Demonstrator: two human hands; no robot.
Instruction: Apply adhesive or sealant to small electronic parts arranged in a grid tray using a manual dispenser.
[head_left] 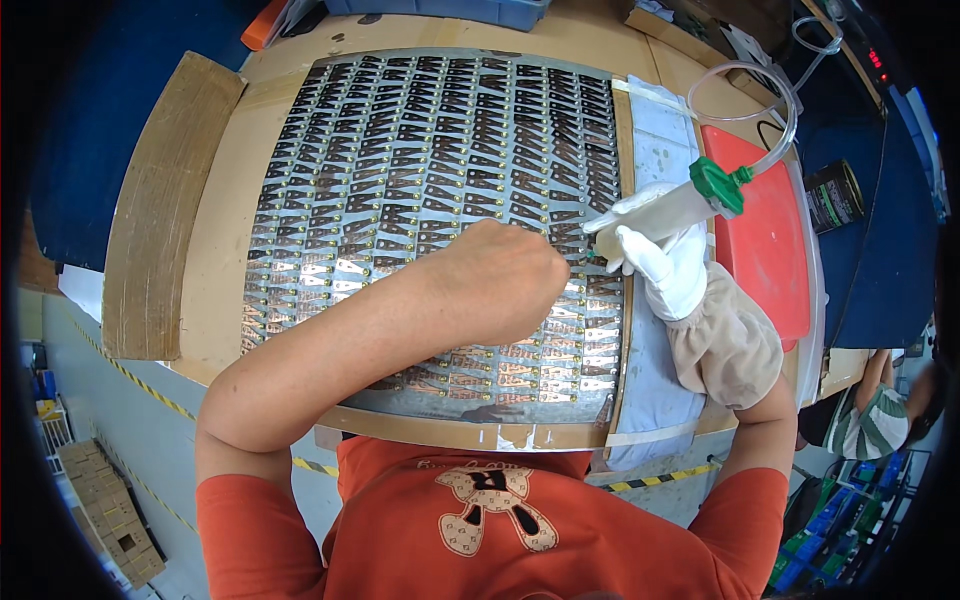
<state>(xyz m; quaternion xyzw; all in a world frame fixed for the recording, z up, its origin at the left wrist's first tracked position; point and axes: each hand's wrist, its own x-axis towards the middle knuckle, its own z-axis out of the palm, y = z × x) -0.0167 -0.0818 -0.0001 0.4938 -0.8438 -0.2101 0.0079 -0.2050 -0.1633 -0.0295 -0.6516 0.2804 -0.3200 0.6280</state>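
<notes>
My bare left hand [508,282] is curled closed above the lower middle of a flat metal plate [445,408]. Its fingertips are turned away, so whatever they pinch is hidden. Rows of small flat tapered metal pieces [388,168], each with a brass-coloured dot at one end, cover the plate. At the plate's right edge, my right hand [672,262], in a white glove, grips a translucent dispensing syringe [664,214] with a green cap [718,188]. The syringe lies tilted, its nozzle pointing left toward the pieces near my left hand. A clear hose [790,120] runs from the cap.
A blue cloth [655,400] lines the plate's right side, beside a red lid [778,250]. Farther right stands a dark can [834,196]. A cardboard strip [160,210] rises at the left; a blue bin [450,10] sits at the back. Another person [870,415] is at far right.
</notes>
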